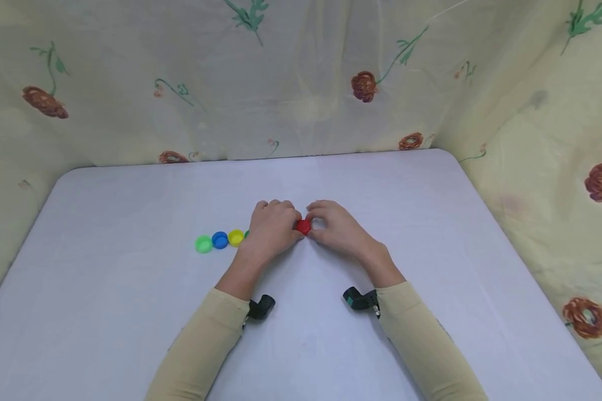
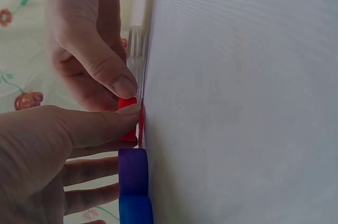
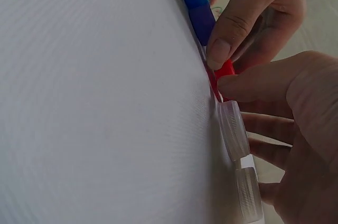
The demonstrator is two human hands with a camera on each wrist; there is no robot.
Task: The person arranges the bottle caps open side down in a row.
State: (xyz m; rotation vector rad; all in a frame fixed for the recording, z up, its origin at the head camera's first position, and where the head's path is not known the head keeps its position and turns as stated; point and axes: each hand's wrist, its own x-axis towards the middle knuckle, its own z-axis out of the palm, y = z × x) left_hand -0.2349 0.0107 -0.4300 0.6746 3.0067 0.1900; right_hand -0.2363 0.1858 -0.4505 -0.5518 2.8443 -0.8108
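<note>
Both hands meet at a red bottle cap (image 1: 303, 226) near the middle of the white table. My left hand (image 1: 273, 228) pinches it from the left, thumb in front. From the other side the thumb and fingers of my right hand (image 1: 338, 228) grip the same cap (image 3: 226, 71). A purple cap (image 2: 133, 172) and a blue cap (image 2: 135, 210) stand beside the left fingers in the left wrist view. Close by the right fingers are a clear ribbed cap (image 3: 234, 130) and a second clear cap (image 3: 248, 195). The left hand hides part of the row in the head view.
Leftward from the left hand runs a row of caps: a partly hidden green cap (image 1: 247, 234), a yellow cap (image 1: 236, 238), a blue cap (image 1: 219, 240) and a light green cap (image 1: 203, 244). Flowered cloth (image 1: 301, 83) hangs behind the white table (image 1: 130, 211).
</note>
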